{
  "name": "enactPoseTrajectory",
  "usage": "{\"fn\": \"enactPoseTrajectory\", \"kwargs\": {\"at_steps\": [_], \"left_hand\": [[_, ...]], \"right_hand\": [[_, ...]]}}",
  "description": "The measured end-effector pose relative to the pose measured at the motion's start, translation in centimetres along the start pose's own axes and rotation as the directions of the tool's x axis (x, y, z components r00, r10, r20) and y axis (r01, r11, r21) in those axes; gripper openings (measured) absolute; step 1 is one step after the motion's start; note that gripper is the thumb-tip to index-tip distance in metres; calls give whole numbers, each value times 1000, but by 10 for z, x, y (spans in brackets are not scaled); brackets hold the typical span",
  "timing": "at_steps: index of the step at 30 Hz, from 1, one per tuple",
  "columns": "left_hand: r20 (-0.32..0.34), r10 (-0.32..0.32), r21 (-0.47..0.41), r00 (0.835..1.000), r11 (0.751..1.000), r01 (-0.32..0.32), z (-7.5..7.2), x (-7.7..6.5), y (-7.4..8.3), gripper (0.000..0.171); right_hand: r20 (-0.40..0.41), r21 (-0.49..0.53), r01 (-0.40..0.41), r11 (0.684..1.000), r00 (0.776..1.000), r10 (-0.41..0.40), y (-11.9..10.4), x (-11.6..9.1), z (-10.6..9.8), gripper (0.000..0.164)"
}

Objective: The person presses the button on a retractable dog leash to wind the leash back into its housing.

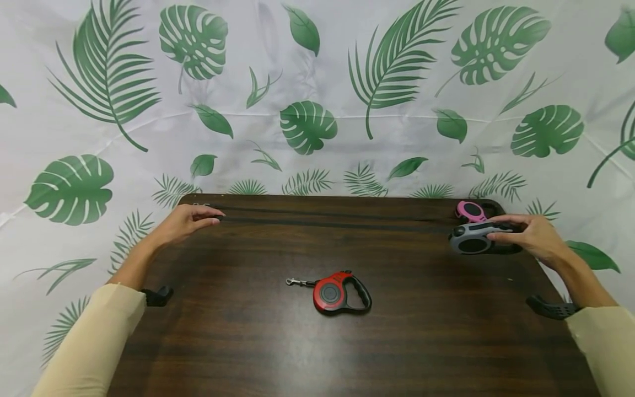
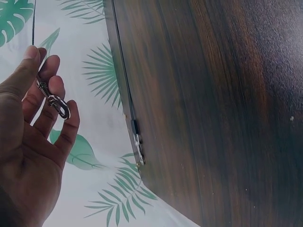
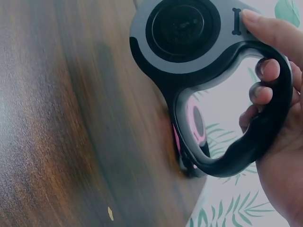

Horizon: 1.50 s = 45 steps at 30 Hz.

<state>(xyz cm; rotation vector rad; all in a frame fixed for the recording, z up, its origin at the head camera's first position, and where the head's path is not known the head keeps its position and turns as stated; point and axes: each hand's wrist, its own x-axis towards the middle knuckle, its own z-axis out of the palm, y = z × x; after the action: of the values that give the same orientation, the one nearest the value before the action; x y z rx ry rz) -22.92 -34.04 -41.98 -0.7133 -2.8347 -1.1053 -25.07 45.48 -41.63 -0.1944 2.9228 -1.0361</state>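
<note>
At the back left, my left hand (image 1: 184, 223) pinches the end of a black leash strap between thumb and fingertips. In the left wrist view its metal snap hook (image 2: 57, 105) lies against the fingers. My right hand (image 1: 539, 236) grips the black handle of a grey retractable dog leash (image 1: 471, 245) at the back right. That leash is lifted over the table, its thumb resting by the bone mark in the right wrist view. Between the two hands, the strap (image 1: 322, 224) runs taut across the table.
Behind the grey leash lies a pink retractable leash (image 1: 469, 210); its strap (image 1: 307, 213) stretches along the back edge to a metal hook (image 2: 138, 147) near the left corner. A red retractable leash (image 1: 329, 294) lies mid-table on dark wood (image 1: 248, 342). Leaf-print cloth (image 1: 307, 66) hangs behind.
</note>
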Motion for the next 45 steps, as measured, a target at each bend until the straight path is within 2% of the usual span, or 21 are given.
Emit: {"fn": "enactPoseTrajectory", "kwargs": {"at_steps": [7, 12, 19, 31, 38, 45], "left_hand": [[-24, 82, 18, 996, 996, -82, 5, 6, 4, 23], [-25, 87, 41, 996, 995, -86, 11, 8, 5, 23], [-24, 104, 57, 994, 993, -103, 14, 10, 6, 23], [-14, 105, 38, 994, 994, -104, 19, 16, 13, 23], [8, 54, 15, 999, 998, -54, 23, 17, 17, 24], [37, 35, -25, 999, 999, -34, 30, 20, 20, 26]], "right_hand": [[14, -17, -9, 1000, 1000, 9, -6, 3, 6, 46], [24, -35, 10, 999, 1000, -9, -10, 4, 8, 45], [18, 9, 65, 998, 998, -65, -17, 5, 9, 41], [-1, 6, 61, 998, 998, -61, -27, 9, 21, 42], [9, 24, 80, 997, 997, -80, -38, 10, 26, 40], [21, 72, 130, 989, 991, -131, -48, 11, 32, 39]]}}
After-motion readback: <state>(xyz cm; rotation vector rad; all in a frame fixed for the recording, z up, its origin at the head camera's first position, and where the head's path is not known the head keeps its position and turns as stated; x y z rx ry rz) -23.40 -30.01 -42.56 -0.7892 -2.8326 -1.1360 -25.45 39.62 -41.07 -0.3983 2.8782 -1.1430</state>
